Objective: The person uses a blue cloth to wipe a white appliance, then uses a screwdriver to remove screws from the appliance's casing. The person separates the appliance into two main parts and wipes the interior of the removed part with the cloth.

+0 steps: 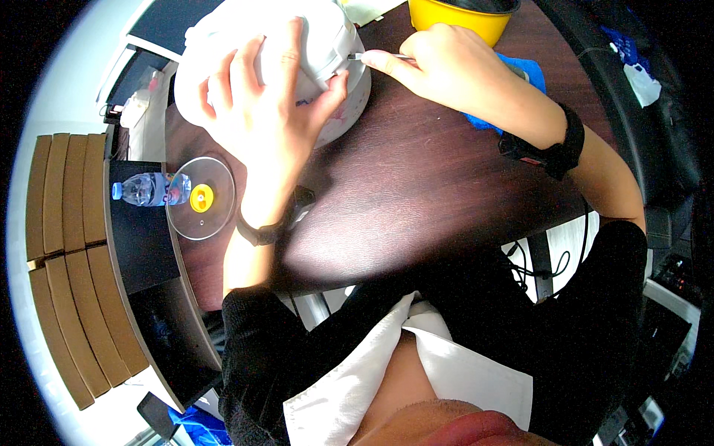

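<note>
My left hand (pixel 271 104) is spread over a white rounded appliance (pixel 327 33) lying tilted on the dark wooden table (pixel 424 178), gripping its side. My right hand (pixel 439 63) pinches a thin metal tool (pixel 375 56), likely a screwdriver, with its tip against the appliance's edge near my left thumb. Both wrists wear black bands.
A clear glass lid with a yellow knob (pixel 201 198) lies at the table's left edge, next to a small water bottle (pixel 149 189) on a black side surface. A yellow bowl (pixel 461 16) stands at the far edge, with a blue cloth (pixel 520 74) under my right wrist. Cables hang lower right.
</note>
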The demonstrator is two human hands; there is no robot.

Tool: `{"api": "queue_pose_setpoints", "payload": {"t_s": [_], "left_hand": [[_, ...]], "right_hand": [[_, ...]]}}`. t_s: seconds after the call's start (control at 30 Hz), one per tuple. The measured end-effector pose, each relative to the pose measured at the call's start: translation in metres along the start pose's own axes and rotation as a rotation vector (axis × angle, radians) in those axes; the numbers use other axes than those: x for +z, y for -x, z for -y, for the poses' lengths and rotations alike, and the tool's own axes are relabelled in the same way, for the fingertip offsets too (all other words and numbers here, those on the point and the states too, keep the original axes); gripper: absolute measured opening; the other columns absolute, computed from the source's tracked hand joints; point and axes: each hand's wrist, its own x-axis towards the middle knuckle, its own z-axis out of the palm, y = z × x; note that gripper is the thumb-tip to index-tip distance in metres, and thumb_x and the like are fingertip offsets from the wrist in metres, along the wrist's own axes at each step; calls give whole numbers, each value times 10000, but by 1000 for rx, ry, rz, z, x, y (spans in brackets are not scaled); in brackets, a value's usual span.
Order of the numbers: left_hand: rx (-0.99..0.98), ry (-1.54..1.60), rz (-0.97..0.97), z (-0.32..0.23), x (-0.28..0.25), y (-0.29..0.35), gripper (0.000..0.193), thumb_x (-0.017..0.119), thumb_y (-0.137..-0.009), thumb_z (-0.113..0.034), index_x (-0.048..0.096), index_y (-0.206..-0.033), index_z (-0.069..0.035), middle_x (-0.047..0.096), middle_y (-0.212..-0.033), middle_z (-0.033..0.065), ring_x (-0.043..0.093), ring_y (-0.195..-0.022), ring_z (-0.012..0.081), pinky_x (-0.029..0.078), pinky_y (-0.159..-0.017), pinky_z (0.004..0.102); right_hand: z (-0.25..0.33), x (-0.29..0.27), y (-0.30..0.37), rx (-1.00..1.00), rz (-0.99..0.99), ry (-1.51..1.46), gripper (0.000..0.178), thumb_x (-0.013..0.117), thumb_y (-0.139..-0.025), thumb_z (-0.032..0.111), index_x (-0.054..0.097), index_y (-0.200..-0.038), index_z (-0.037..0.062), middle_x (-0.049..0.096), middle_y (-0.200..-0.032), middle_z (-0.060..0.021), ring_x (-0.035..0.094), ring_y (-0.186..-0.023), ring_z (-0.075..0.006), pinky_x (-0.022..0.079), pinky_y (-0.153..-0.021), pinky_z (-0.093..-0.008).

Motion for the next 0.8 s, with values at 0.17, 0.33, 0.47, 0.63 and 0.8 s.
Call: {"api": "queue_pose_setpoints", "payload": {"t_s": [0.17, 0.33, 0.47, 0.63, 0.8], "left_hand": [[-3, -4, -1, 0, -1, 1, 648, 787, -631, -559, 667, -1202, -276, 616, -1067, -6, 553, -986, 196, 374, -938, 400], [-12, -13, 15, -1, -3, 0, 648, 788, -636, -561, 665, -1205, -276, 615, -1081, -5, 553, -991, 200, 375, -935, 399], [-4, -8, 20, 0, -3, 0, 650, 786, -642, -567, 663, -1209, -274, 614, -1087, -5, 553, -995, 203, 376, -932, 398], [-6, -11, 23, 0, -4, -1, 649, 788, -638, -565, 667, -1203, -270, 616, -1078, -1, 555, -997, 207, 382, -930, 393], [-1, -21, 22, -2, -4, -4, 630, 791, -631, -560, 683, -1172, -254, 622, -1063, 5, 561, -999, 213, 389, -930, 391]], "right_hand": [[-2, 3, 2, -49, -37, 16, 625, 577, -915, 495, 589, -550, -13, 515, -508, -219, 543, -475, -386, 444, -502, -447], [-4, 3, 0, -97, -46, 75, 624, 569, -915, 499, 598, -552, -8, 527, -515, -220, 559, -488, -389, 454, -506, -445], [-1, 0, 0, -37, 7, 95, 634, 559, -914, 515, 598, -548, -2, 530, -511, -215, 562, -490, -388, 455, -507, -445], [1, -3, 0, -12, 17, 88, 635, 554, -918, 517, 601, -548, 2, 529, -505, -210, 560, -484, -387, 453, -503, -447], [0, -2, -1, -42, 8, 94, 639, 551, -919, 518, 602, -546, 2, 533, -509, -210, 564, -483, -382, 455, -499, -443]]}}
